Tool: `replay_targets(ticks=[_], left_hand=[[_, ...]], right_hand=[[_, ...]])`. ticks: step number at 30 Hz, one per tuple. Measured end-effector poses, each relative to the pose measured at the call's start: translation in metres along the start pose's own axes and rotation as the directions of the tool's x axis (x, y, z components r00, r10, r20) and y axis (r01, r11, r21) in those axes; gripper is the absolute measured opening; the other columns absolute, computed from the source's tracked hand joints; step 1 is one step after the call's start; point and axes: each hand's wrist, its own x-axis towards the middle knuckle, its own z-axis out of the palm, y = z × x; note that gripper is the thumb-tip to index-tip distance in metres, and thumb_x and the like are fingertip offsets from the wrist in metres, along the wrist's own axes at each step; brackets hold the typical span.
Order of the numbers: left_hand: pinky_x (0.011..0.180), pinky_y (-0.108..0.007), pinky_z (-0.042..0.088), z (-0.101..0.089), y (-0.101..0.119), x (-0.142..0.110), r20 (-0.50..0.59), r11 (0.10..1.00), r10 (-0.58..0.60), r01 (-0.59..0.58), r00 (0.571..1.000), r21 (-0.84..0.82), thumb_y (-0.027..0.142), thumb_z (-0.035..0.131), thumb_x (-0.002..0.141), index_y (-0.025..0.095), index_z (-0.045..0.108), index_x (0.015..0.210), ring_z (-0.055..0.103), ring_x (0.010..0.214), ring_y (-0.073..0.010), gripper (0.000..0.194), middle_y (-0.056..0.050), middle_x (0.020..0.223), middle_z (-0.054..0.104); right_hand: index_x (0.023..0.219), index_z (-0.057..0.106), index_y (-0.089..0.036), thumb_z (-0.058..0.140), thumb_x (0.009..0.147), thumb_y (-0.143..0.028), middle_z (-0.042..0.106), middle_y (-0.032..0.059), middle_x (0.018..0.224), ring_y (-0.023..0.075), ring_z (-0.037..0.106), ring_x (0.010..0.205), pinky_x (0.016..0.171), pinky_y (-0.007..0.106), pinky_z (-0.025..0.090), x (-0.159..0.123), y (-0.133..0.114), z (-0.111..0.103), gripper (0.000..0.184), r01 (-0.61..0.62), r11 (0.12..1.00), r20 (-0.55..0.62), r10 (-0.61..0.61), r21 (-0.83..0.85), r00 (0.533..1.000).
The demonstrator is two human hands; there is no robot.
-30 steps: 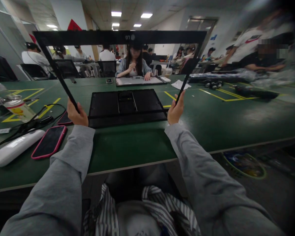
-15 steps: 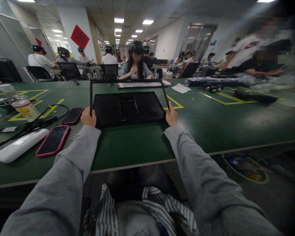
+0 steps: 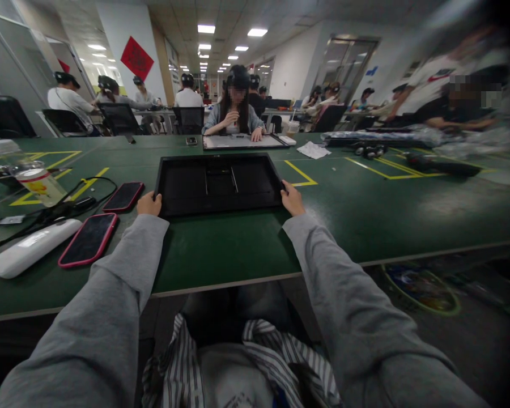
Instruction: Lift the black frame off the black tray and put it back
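A thin black rectangular frame (image 3: 216, 156), like a monitor bezel, lies over a black shallow shell (image 3: 182, 180) that looks like a monitor back cover. The shell has a recessed middle with two pale upright strips. My left hand (image 3: 148, 204) grips the frame's left side near its front corner, thumb up. On the opposite side my right hand (image 3: 292, 198) holds the right edge, fingers closed round it. I cannot tell whether the frame is seated on the shell all round.
Two phones (image 3: 88, 240) with pink-red edges, a white oblong device (image 3: 32, 248), black cables and a bottle (image 3: 41, 184) are at my left. Across the green table (image 3: 229, 249), a person sits at a flat panel (image 3: 242, 141). A crumpled tissue (image 3: 313, 150) and a black tool (image 3: 437, 166) lie right.
Both hands have come down with the frame, from raised above the shell to lying over it. The person opposite now rests one hand on their panel.
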Motion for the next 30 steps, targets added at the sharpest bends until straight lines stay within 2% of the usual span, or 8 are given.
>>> replay_targets(ticks=[4, 8, 13, 17, 19, 21, 26, 30], left_hand=[[0.093, -0.039, 0.044, 0.001, -0.007, 0.004, 0.001, 0.999, 0.005, -0.005, 1.0, -0.033, 0.045, 0.049, 0.088, 0.017, 0.066, 0.12, 0.06, 0.11, -0.0303, 0.046, -0.015, 0.117, 0.067], [0.096, -0.038, 0.042, 0.0, -0.012, 0.008, 0.047, 0.996, 0.021, -0.017, 0.999, -0.084, 0.047, 0.044, 0.091, 0.019, 0.066, 0.122, 0.059, 0.114, -0.0288, 0.047, -0.013, 0.12, 0.067], [0.098, -0.036, 0.042, -0.002, -0.012, 0.009, 0.059, 0.992, 0.003, 0.004, 0.998, -0.124, 0.044, 0.046, 0.091, 0.018, 0.067, 0.122, 0.058, 0.117, -0.0282, 0.045, -0.013, 0.126, 0.064], [0.097, -0.033, 0.042, -0.002, -0.011, 0.009, 0.076, 0.993, 0.005, 0.004, 0.997, -0.114, 0.046, 0.046, 0.09, 0.017, 0.065, 0.124, 0.058, 0.117, -0.0268, 0.048, -0.013, 0.125, 0.064], [0.097, -0.033, 0.042, -0.002, -0.011, 0.009, 0.077, 0.994, 0.0, 0.008, 0.997, -0.112, 0.046, 0.046, 0.09, 0.018, 0.065, 0.125, 0.058, 0.117, -0.0266, 0.049, -0.012, 0.125, 0.064], [0.098, -0.034, 0.041, -0.003, -0.011, 0.008, 0.076, 0.992, -0.005, 0.014, 0.997, -0.125, 0.046, 0.045, 0.09, 0.018, 0.063, 0.126, 0.057, 0.119, -0.0266, 0.049, -0.012, 0.127, 0.063], [0.101, -0.033, 0.04, -0.006, -0.018, -0.003, 0.077, 0.988, -0.018, 0.029, 0.997, -0.152, 0.045, 0.047, 0.09, 0.019, 0.064, 0.125, 0.054, 0.123, -0.0252, 0.048, -0.009, 0.13, 0.062], [0.103, -0.029, 0.038, -0.012, -0.036, -0.022, 0.067, 0.981, 0.038, -0.024, 0.997, -0.192, 0.045, 0.049, 0.089, 0.016, 0.065, 0.124, 0.053, 0.125, -0.0238, 0.048, -0.007, 0.129, 0.063]], right_hand=[[0.135, 0.05, -0.015, 0.045, 0.083, -0.02, 0.058, 0.0126, 0.134, 0.0267, 0.055, 0.122, 0.107, 0.049, 0.04, 0.0, -0.001, 0.0, 0.053, -0.01, 1.0, 0.035, 0.01, -0.007, 0.999], [0.135, 0.047, -0.016, 0.046, 0.081, -0.019, 0.061, 0.0136, 0.128, 0.0283, 0.058, 0.116, 0.101, 0.051, 0.044, 0.002, 0.004, 0.002, 0.055, -0.052, 0.999, 0.073, 0.051, 0.003, 0.996], [0.132, 0.051, -0.019, 0.05, 0.08, -0.02, 0.064, 0.0129, 0.122, 0.0284, 0.058, 0.111, 0.097, 0.053, 0.045, 0.004, 0.007, 0.004, 0.052, -0.073, 0.997, 0.015, 0.073, -0.019, 0.997], [0.126, 0.056, -0.023, 0.053, 0.083, -0.034, 0.067, 0.0105, 0.112, 0.0285, 0.059, 0.105, 0.095, 0.053, 0.045, 0.003, 0.004, 0.002, 0.044, -0.036, 0.999, -0.018, 0.036, 0.003, 0.999], [0.124, 0.058, -0.022, 0.048, 0.086, -0.039, 0.068, 0.0116, 0.11, 0.0295, 0.058, 0.103, 0.095, 0.055, 0.044, 0.003, 0.002, 0.001, 0.042, -0.024, 1.0, -0.028, 0.024, -0.01, 0.999], [0.125, 0.058, -0.019, 0.042, 0.088, -0.036, 0.068, 0.0138, 0.107, 0.0311, 0.058, 0.101, 0.094, 0.057, 0.044, 0.002, 0.0, -0.001, 0.043, -0.038, 0.998, -0.021, 0.037, -0.042, 0.999], [0.131, 0.053, -0.017, 0.038, 0.087, -0.028, 0.068, 0.0147, 0.109, 0.0321, 0.059, 0.097, 0.091, 0.056, 0.045, -0.01, 0.001, -0.016, 0.048, 0.044, 0.991, 0.072, -0.035, -0.123, 0.997], [0.134, 0.049, -0.019, 0.037, 0.089, -0.029, 0.067, 0.0141, 0.111, 0.0317, 0.059, 0.097, 0.092, 0.054, 0.045, -0.034, 0.003, -0.038, 0.047, 0.111, 0.981, 0.1, -0.096, -0.156, 0.99]])
